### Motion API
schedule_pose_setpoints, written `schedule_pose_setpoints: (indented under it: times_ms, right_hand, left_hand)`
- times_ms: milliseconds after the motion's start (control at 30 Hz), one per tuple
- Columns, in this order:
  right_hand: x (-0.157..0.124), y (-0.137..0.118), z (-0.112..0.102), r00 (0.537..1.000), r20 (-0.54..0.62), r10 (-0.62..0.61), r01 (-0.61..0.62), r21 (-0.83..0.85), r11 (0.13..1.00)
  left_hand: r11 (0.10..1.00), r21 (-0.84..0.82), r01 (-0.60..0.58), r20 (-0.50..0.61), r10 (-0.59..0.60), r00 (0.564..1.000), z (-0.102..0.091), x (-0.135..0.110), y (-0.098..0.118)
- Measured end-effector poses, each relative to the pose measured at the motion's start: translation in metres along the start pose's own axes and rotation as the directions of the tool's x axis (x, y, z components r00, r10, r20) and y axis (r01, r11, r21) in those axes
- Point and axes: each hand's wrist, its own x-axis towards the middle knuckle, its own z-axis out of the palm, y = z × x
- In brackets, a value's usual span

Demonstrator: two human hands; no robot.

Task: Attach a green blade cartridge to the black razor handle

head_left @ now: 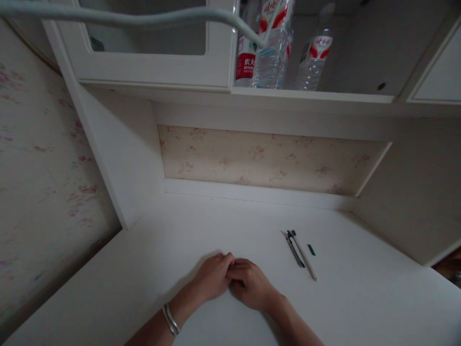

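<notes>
Both of my hands rest on the white desk [360, 298], fingertips meeting in the middle. My left hand [212, 278] is curled into a loose fist, with a silver bracelet [170, 319] on its wrist. My right hand [250, 284] is also curled, its fingers pressed against the left hand's. Whether anything lies between the fingers is hidden. To the right of my right hand lie a dark pen [295, 250], a thin light stick-like pen [305, 257] and a small dark cap [311, 250], all apart from my hands.
A white shelf [313, 96] above the desk holds three plastic water bottles [270, 53] with red labels. A cabinet door [144, 67] is at upper left, with a pale cable [144, 19] across it. Floral wallpaper [259, 161] backs the desk and covers the left wall.
</notes>
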Motion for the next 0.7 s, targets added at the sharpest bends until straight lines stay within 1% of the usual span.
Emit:
schedule_pose_setpoints:
  times_ms: [100,267,700]
  right_hand:
    - [0.0006,0.0032,0.0029,0.999,-0.025,-0.025,0.024,-0.021,0.999]
    - [0.0012,0.0067,0.0060,0.997,-0.051,-0.052,0.052,0.002,0.999]
    - [0.0008,0.0046,0.0044,0.999,-0.046,-0.024,0.026,0.031,0.999]
  left_hand:
    - [0.999,0.048,-0.010,0.021,0.009,1.000,0.0008,0.0011,-0.0006]
    - [0.997,0.063,-0.043,0.004,0.043,0.999,0.0024,0.0017,-0.0016]
    - [0.997,0.059,-0.050,-0.004,0.050,0.999,0.0042,0.0014,-0.0043]
